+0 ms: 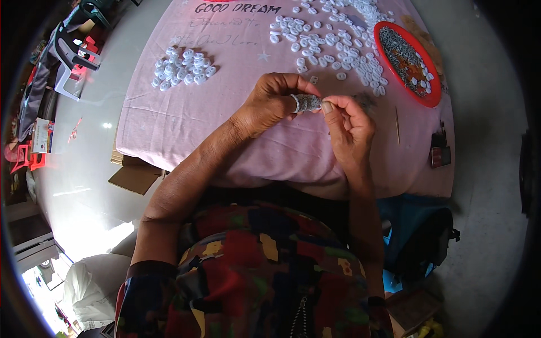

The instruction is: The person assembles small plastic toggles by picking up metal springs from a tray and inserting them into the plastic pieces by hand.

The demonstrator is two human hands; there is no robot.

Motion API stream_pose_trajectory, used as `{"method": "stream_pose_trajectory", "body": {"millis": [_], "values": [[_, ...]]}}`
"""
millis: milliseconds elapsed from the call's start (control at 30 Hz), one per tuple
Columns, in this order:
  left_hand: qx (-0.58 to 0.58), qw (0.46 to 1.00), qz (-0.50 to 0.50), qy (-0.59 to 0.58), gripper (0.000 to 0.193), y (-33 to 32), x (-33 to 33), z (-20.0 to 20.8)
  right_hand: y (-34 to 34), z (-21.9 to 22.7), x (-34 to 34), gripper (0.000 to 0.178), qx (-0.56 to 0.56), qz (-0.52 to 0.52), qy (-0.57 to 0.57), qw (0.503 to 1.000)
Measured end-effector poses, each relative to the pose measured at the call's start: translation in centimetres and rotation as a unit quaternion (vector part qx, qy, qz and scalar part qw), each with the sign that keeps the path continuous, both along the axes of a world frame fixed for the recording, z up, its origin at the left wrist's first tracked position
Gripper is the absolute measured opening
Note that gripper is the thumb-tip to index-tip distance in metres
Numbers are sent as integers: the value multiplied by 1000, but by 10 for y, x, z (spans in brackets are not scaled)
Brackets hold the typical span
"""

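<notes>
My left hand (271,100) is closed around a short, grey-white ribbed roll (306,103), which lies level over the pink cloth. At the right end of that roll, the thumb and fingers of my right hand (350,127) are pinched together; what sits between their tips is too small to make out. Beyond my hands, many small white oval plastic pieces (344,53) are scattered over the cloth. A separate heap of the same pieces (183,69) lies to the left. A red oval tray (433,99) at the right holds many small grey metal parts and several white pieces.
A pink cloth (169,121) covers the table. On its right side lie a thin pointed stick (397,127) and a small dark red-and-black box (440,156). A cardboard flap (135,177) shows below the left edge. Chairs (70,62) stand far left; a dark bag (420,239) is at lower right.
</notes>
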State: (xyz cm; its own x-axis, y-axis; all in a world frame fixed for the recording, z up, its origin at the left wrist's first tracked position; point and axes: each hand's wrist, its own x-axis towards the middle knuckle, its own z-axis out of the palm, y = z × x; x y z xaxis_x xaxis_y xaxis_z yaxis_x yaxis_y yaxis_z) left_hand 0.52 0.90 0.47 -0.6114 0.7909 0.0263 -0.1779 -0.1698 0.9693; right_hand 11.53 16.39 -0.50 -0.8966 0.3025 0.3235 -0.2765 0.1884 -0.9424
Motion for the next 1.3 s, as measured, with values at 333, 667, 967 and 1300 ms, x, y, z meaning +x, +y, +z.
{"method": "stream_pose_trajectory", "body": {"millis": [333, 667, 967, 1300], "values": [[16, 1000, -13, -7, 26, -2, -2, 1, 4, -1, 5, 13, 17, -30, -19, 999], [-15, 998, -29, -50, 39, -1, -2, 3, 4, 0, 6, 8, 3, -19, -21, 1000], [-12, 997, -37, -70, 34, -3, -3, -3, 4, -2, 5, 9, 31, -30, -13, 999], [-27, 999, -15, -43, 27, -1, 0, -1, 5, -3, 5, 9, 73, -30, -6, 997]]}}
